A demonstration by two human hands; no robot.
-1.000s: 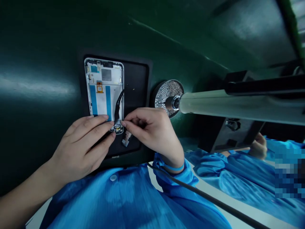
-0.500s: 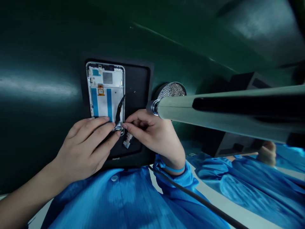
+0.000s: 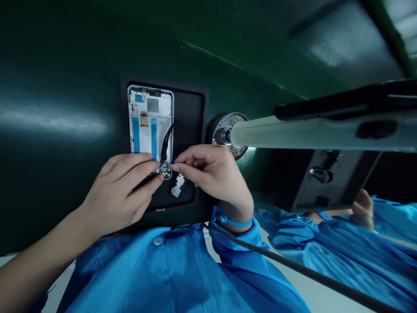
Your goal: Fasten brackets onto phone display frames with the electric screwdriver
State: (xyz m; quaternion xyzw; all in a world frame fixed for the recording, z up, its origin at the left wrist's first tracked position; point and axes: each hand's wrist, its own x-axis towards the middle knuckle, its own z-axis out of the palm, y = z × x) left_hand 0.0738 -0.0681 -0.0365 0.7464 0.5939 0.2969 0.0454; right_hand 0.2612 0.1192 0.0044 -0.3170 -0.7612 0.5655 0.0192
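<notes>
- Across most of the view spreads the dark green bench (image 3: 65, 87), dim at its far corners.
- Nearest the camera, the wearer's blue coat (image 3: 169, 274) is cut off at the bottom edge.
- From the right edge, a pale green cylindrical tool (image 3: 293, 132) reaches in with its far end cut off. Half a second ago its metal tip overlapped the right hand in view; now it overlaps the round dish again, as in the earliest frame.
- Below the tool, a dark box (image 3: 321, 187) stands near a neighbour's hand (image 3: 364, 208); what that hand is doing cannot be made out.
- Mid-bench lies the black tray (image 3: 190, 126).
- Over the tray's lower left, the left hand (image 3: 125, 191) is loosely spread, fingertips resting on the phone frame; its thumb is hidden.
- Opposite it, the right hand (image 3: 211, 171) has thumb and forefinger drawn nearly together at the frame's lower right edge. Whether anything is between them cannot be told.
- Inside the tray, on its left side, lies the open phone frame (image 3: 145, 141), its lower left covered by fingers.
- Right of the tray, the round dish (image 3: 213, 130) of small shiny pieces is partly behind the tool.
- Along the frame's right side, a black strip (image 3: 165, 145) keeps its slant.
- Below the right fingertips, a small stepped strip (image 3: 177, 186) lies on the tray; coppery half a second ago, it now shines silver.
</notes>
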